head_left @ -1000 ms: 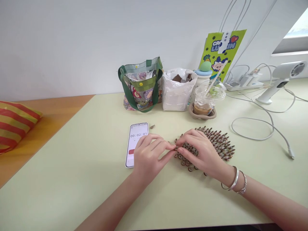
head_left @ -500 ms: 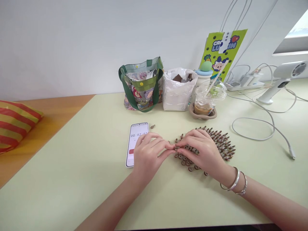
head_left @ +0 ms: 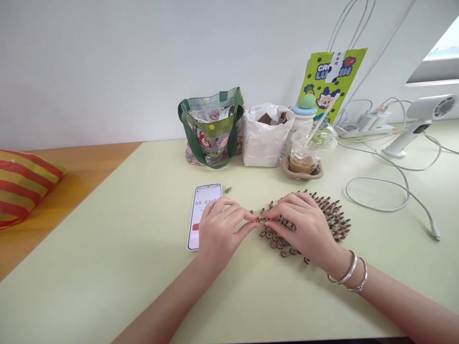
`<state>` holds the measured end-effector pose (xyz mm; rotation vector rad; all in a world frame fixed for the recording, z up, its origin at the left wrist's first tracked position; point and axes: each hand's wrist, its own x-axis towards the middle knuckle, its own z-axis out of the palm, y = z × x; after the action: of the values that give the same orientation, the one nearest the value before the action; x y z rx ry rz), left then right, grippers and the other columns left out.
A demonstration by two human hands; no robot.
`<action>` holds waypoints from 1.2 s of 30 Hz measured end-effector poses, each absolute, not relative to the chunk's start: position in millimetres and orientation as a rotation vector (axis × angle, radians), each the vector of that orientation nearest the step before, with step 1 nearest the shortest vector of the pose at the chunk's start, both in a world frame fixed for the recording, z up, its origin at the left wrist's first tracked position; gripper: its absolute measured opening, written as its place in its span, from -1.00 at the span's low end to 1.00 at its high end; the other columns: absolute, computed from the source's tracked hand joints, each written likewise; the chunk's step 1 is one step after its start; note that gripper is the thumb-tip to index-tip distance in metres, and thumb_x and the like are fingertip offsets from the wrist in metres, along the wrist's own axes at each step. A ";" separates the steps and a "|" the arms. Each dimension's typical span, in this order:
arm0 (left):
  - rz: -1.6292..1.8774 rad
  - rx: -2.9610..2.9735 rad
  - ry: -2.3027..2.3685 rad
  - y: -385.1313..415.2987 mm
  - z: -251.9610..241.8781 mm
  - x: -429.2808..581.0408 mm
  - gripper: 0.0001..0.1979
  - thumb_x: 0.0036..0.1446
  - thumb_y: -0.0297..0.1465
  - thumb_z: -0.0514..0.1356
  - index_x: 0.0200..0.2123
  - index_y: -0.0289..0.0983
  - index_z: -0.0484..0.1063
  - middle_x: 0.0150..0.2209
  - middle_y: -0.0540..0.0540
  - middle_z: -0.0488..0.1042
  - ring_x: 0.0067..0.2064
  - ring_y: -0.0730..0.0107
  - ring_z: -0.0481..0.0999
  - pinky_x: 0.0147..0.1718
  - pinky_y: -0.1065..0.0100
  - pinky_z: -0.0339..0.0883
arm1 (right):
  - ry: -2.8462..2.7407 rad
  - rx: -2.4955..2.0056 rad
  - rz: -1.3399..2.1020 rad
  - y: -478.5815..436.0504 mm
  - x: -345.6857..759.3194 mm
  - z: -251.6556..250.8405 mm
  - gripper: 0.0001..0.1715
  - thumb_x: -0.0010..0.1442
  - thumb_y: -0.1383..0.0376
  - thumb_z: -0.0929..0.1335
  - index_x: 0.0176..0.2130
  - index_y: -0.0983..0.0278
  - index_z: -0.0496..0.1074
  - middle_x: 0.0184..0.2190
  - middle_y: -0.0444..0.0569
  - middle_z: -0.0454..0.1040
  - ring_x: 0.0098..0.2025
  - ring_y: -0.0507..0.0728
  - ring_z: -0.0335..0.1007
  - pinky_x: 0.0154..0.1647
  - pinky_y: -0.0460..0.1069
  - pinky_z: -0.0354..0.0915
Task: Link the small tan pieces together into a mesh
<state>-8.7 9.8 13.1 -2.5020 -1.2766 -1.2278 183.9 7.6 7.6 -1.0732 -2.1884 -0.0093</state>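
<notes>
**Figure.** 2 hands: left hand [head_left: 219, 234] and right hand [head_left: 304, 229], fingertips meeting, pinch 1 small brown round-headed stud [head_left: 261, 220]. Behind them, a cluster of like studs [head_left: 322, 212], too many to count, lies mid-worktop [head_left: 107, 272], right of 1 smartphone [head_left: 205, 195].

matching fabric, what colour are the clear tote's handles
Dark green handles, best in the head view

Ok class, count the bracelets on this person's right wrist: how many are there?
2: a thick silver bangle nearest the right hand, and a thinner silver bracelet just behind it.
</notes>
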 end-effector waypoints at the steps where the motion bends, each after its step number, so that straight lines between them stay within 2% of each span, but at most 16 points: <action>1: -1.235 -2.493 -1.285 9.9 13.2 -8.8 -0.90 0.01 -0.30 0.28 -0.47 -0.17 0.44 -0.50 0.13 0.52 -0.28 0.34 0.42 -0.25 0.29 0.15 | -2.178 -1.084 -0.013 8.2 184.8 7.6 -0.96 0.14 0.29 0.33 -0.33 0.20 0.41 -0.46 -0.13 0.48 -0.35 0.08 0.34 -0.19 0.06 0.16; 10: -1.250 -2.471 -1.320 9.4 13.8 -8.3 -0.91 0.01 -0.32 0.28 -0.48 -0.16 0.46 -0.48 0.10 0.54 -0.27 0.31 0.41 -0.26 0.27 0.16 | -2.133 -1.128 0.130 10.3 185.9 6.8 -0.97 0.11 0.28 0.36 -0.35 0.19 0.41 -0.45 -0.13 0.48 -0.35 0.09 0.36 -0.21 0.05 0.18; 15: -1.293 -2.495 -1.219 8.2 14.8 -7.4 -0.94 0.00 -0.35 0.29 -0.48 -0.16 0.46 -0.50 0.12 0.52 -0.29 0.34 0.41 -0.25 0.29 0.19 | -2.123 -1.157 0.383 8.6 183.4 8.9 -0.92 0.12 0.24 0.35 -0.31 0.17 0.44 -0.43 -0.12 0.48 -0.34 0.09 0.37 -0.21 0.06 0.21; 25: -1.342 -2.537 -1.163 7.2 15.2 -6.6 -0.92 -0.01 -0.36 0.30 -0.49 -0.17 0.45 -0.51 0.11 0.52 -0.32 0.36 0.40 -0.30 0.31 0.20 | -2.021 -1.143 0.775 6.0 180.5 15.5 -0.92 0.16 0.32 0.32 -0.31 0.20 0.44 -0.40 -0.12 0.51 -0.31 0.07 0.38 -0.27 -0.02 0.28; 32: -1.389 -2.565 -1.190 7.0 12.9 -6.8 -0.90 0.00 -0.38 0.29 -0.49 -0.20 0.43 -0.51 0.11 0.51 -0.31 0.36 0.39 -0.31 0.31 0.18 | -2.044 -1.043 0.603 4.1 180.0 12.3 -0.90 0.17 0.35 0.30 -0.31 0.25 0.43 -0.45 -0.09 0.43 -0.37 0.06 0.31 -0.32 -0.03 0.24; 36: -1.414 -2.565 -1.180 6.1 11.4 -6.1 -0.89 -0.01 -0.38 0.30 -0.50 -0.20 0.42 -0.51 0.10 0.51 -0.31 0.36 0.38 -0.31 0.32 0.19 | -2.018 -1.049 0.673 3.4 178.5 11.0 -0.93 0.16 0.34 0.31 -0.33 0.25 0.42 -0.47 -0.10 0.43 -0.37 0.05 0.31 -0.33 -0.04 0.23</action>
<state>-6.1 6.1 11.4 -2.5651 -1.1802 -1.4144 178.5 3.4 11.0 -1.0489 -2.0182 0.6725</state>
